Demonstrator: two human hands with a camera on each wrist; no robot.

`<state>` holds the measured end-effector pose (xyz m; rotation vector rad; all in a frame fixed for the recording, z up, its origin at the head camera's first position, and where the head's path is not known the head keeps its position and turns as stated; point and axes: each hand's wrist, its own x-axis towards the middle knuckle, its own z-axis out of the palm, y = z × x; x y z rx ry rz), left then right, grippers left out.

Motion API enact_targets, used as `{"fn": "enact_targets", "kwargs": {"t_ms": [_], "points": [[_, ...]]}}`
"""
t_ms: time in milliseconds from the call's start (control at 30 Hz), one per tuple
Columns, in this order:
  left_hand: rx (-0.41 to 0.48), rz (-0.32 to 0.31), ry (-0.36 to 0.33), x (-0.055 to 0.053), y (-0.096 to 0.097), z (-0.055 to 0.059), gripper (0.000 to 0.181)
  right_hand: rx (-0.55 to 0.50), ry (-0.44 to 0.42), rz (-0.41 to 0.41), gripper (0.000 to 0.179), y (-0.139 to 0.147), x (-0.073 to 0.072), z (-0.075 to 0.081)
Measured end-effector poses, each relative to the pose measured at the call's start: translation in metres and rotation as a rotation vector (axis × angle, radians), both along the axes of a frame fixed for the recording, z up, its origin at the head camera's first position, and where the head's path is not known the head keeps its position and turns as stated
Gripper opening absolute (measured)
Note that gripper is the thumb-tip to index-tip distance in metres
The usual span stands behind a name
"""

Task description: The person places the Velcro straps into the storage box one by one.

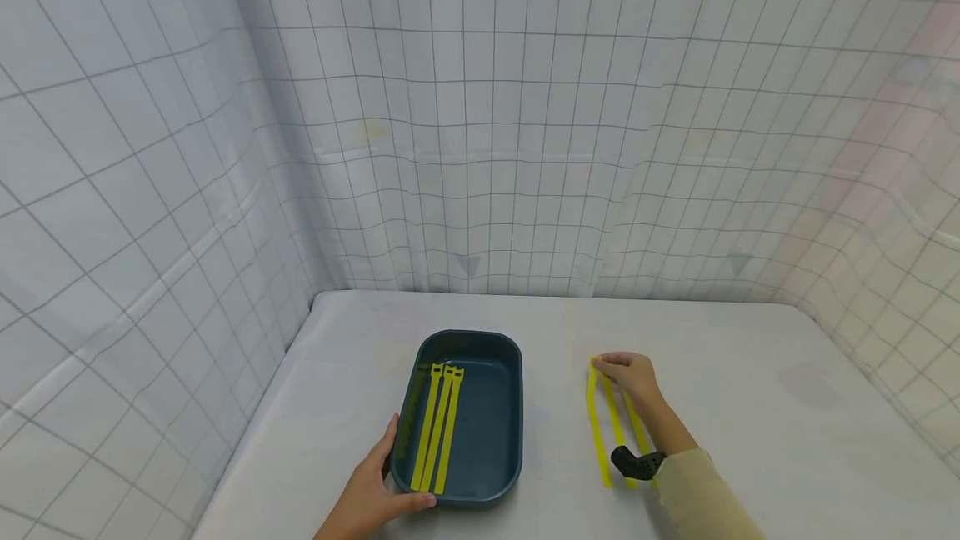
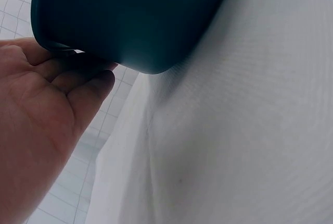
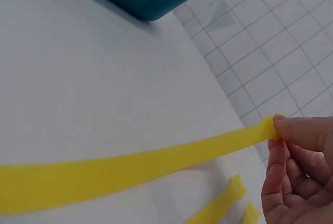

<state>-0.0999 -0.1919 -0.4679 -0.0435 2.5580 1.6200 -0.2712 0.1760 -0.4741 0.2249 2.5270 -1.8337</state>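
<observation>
My left hand grips the near left corner of a dark teal tray, thumb over the near rim and fingers along the left side. Inside the tray, three yellow cable ties with slotted heads lie side by side at the left. To the right of the tray, my right hand pinches the far end of another yellow cable tie between thumb and fingertips. That end is raised off the table in the right wrist view. Two more cable ties lie beside it, partly beneath my hand and wrist.
A white cloth covers the table. White gridded curtains hang behind it and on both sides. A black wrist camera mount sits on my right wrist, over the near ends of the loose ties.
</observation>
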Motion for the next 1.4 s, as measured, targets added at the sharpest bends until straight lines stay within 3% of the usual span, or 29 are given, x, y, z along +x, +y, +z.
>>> {"fn": "enact_targets", "kwargs": {"t_ms": [200, 733, 1400], "points": [[-0.003, 0.004, -0.011, 0.000, 0.001, 0.001, 0.112, -0.023, 0.044, 0.022, 0.032, 0.003, 0.006, 0.010], [0.020, 0.013, 0.001, 0.003, -0.001, 0.001, 0.111, 0.018, 0.063, 0.132, 0.035, 0.006, 0.023, 0.044], [-0.010, 0.000, 0.017, 0.001, 0.000, 0.002, 0.111, 0.020, 0.108, 0.100, 0.038, 0.022, 0.047, 0.065]]}}
